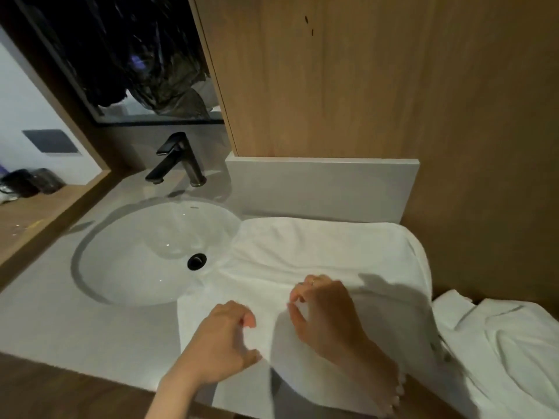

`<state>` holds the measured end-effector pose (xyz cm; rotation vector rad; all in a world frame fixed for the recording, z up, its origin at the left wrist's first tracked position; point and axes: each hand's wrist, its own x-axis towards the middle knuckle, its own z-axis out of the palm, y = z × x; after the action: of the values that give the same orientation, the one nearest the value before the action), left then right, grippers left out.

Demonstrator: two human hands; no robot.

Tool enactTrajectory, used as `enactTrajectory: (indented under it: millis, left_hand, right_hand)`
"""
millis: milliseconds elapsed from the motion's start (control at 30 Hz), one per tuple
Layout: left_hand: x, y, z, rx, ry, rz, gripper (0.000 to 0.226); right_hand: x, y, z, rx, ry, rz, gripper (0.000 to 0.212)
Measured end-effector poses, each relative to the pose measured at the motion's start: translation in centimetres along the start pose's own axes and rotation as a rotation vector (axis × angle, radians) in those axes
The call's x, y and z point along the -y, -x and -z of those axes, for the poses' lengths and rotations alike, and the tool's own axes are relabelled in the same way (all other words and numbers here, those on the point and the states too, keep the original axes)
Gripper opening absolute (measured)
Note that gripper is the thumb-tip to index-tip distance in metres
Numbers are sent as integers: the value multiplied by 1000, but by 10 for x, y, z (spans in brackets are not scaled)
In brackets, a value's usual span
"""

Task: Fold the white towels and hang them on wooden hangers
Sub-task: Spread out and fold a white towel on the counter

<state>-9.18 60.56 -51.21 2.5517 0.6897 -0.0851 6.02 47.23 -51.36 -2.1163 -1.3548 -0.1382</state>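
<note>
My two bare hands are over a white terry towel (pixel 326 252) spread on a pale grey vanity counter (pixel 60 328). The towel lies to the right of a round white sink basin (pixel 145 252), with its left edge draping over the basin's rim. Its far edge lies near a low white upstand (pixel 320 186) at the foot of a light wooden wall panel (pixel 363 71), and its near edge hangs over the counter's front.

My left hand (pixel 223 337) is palm down on the towel's near left corner. Its fingers are loosely bent and its thumb is spread well apart from them. It grips nothing; only the fingertips and thumb tip touch the cloth.

My right hand (pixel 323 316) is just beside it, further onto the towel. Its fingers are curled, and the thumb and forefinger are drawn together on a raised ridge of the cloth, pinching it. A thin ring shows on one finger.

Inside the basin is a round black drain (pixel 196 261). A matt black tap (pixel 178 160) stands behind it. A second white cloth (pixel 499 343) lies crumpled at the far right, touching the towel's edge.
</note>
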Motion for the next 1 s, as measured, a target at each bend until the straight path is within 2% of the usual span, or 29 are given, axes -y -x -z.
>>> enactTrajectory:
  millis: [100, 167, 267, 367, 433, 600, 800, 1000]
  left_hand:
    - [19, 20, 1, -65, -135, 24, 41]
    - [31, 26, 0, -118, -176, 12, 33]
    - [43, 30, -2, -178, -324, -137, 16]
    - [52, 39, 1, -211, -504, -237, 29]
    - [63, 48, 7, -242, -507, -242, 25]
    - [98, 85, 25, -252, -345, -154, 4]
    - [114, 114, 22, -243, -265, -46, 13]
    - [110, 122, 24, -161, -352, 97, 18]
  right_hand:
    - [43, 39, 3, 250, -48, -14, 32]
    - [56, 57, 3, 370, 21, -86, 45]
    - [63, 69, -5, 316, 143, -168, 31]
    - [70, 70, -12, 381, 234, -222, 34]
    - [70, 71, -12, 383, 267, -246, 31]
    - [80, 82, 9, 283, 108, -384, 30]
    - [92, 96, 7, 378, 80, -411, 24]
    - [93, 98, -8, 458, 62, -421, 23]
